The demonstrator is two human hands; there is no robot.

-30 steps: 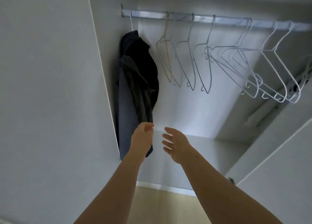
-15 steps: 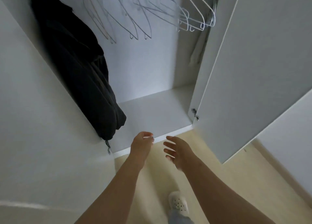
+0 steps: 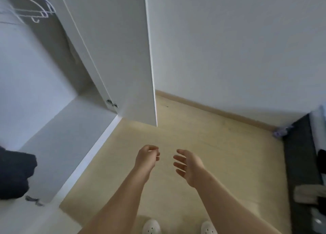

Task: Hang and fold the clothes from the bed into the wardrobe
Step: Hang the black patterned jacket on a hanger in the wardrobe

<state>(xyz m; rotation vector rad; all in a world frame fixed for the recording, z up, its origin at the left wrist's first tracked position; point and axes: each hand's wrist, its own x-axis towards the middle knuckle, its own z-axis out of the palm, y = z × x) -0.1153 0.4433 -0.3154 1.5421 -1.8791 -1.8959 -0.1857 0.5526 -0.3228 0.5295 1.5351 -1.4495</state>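
Holding nothing, the left grip (image 3: 147, 156) hangs loosely curled, the right grip (image 3: 189, 166) spread; clothes (image 3: 307, 196) on the bed (image 3: 298, 163) lie rightward, nearer the right grip.

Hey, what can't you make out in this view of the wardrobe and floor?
Head view only:
Hangers: cut by the top-left edge, blurred; count unclear.
Dark garment: cut by the left edge; type unclear.
Pale items on the dark furniture: cut by the right edge, blurred.
Shoes: cut by the bottom edge.
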